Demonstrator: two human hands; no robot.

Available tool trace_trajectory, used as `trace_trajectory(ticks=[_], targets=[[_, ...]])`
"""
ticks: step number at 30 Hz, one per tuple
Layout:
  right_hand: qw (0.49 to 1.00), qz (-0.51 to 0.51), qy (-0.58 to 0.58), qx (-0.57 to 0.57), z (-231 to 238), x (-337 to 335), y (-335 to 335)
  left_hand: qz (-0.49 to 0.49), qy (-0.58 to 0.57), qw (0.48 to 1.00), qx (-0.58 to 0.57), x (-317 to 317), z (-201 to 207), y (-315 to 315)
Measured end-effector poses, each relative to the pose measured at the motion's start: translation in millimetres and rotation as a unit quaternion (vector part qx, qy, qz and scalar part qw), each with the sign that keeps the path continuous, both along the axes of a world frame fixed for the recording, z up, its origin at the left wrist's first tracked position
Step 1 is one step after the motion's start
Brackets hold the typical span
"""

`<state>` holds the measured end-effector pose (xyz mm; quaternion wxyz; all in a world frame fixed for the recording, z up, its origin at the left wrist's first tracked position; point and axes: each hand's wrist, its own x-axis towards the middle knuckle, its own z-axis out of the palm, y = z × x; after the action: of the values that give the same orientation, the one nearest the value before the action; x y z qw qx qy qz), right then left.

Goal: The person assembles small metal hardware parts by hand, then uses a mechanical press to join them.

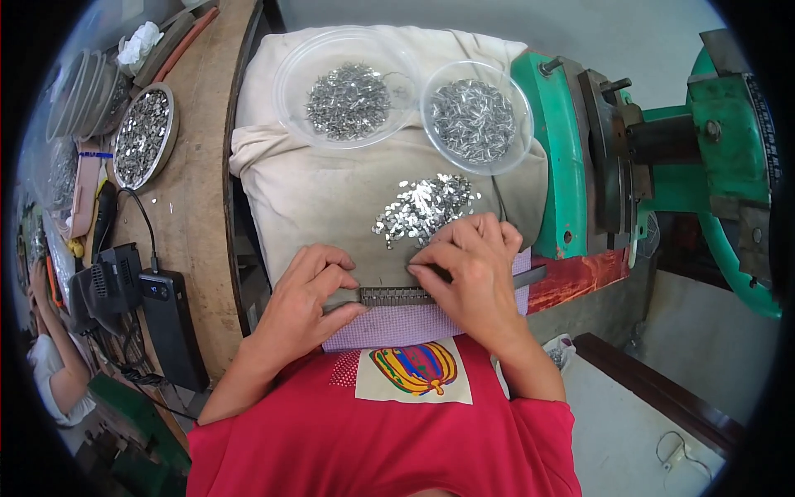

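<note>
A dark metal strip with a row of slots [389, 296] lies across a purple checked cloth [364, 327] close to my body; its plain end shows beyond my right wrist. My left hand [306, 294] is at the strip's left end, thumb and fingers apart, with nothing seen between them. Over the strip's middle, my right hand [472, 265] is closed in a pinch of thumb and forefinger; anything between the tips is too small to make out. Just beyond it, a loose pile of small shiny metal pieces [422, 207] rests on the beige cloth [315, 195].
Two clear plastic bowls, the left one [286, 103] and the right one [520, 137], hold small metal parts at the back. A green machine [551, 157] stands at right. On the wooden bench [203, 166] are a round dish [171, 137] of metal pieces and a black power bank [174, 331].
</note>
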<state>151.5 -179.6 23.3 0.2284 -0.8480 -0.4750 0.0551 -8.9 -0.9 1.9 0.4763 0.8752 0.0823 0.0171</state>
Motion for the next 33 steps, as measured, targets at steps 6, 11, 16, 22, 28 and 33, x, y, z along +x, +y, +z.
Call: trace_trajectory(ticks=[6, 11, 16, 22, 28, 33], targets=[[0.992, -0.013, 0.125, -0.002, 12, 25, -27, 0.008, 0.001, 1.000, 0.004, -2, -2, -1], [0.988, 0.003, 0.155, -0.023, 9, 22, -42, 0.010, 0.000, 1.000, 0.010, -2, -1, -2], [0.986, 0.007, 0.165, -0.029, 8, 19, -44, 0.023, 0.003, 1.000, 0.019, -3, -1, -4], [0.988, 0.003, 0.152, -0.022, 6, 16, -45, 0.029, 0.002, 0.999, 0.025, -4, -2, -6], [0.989, -0.002, 0.146, -0.012, 3, 13, -45, 0.036, 0.003, 0.999, 0.021, -4, -1, -8], [0.984, -0.006, 0.180, 0.000, 2, 13, -49, 0.049, -0.005, 0.999, 0.013, -6, -6, -10]])
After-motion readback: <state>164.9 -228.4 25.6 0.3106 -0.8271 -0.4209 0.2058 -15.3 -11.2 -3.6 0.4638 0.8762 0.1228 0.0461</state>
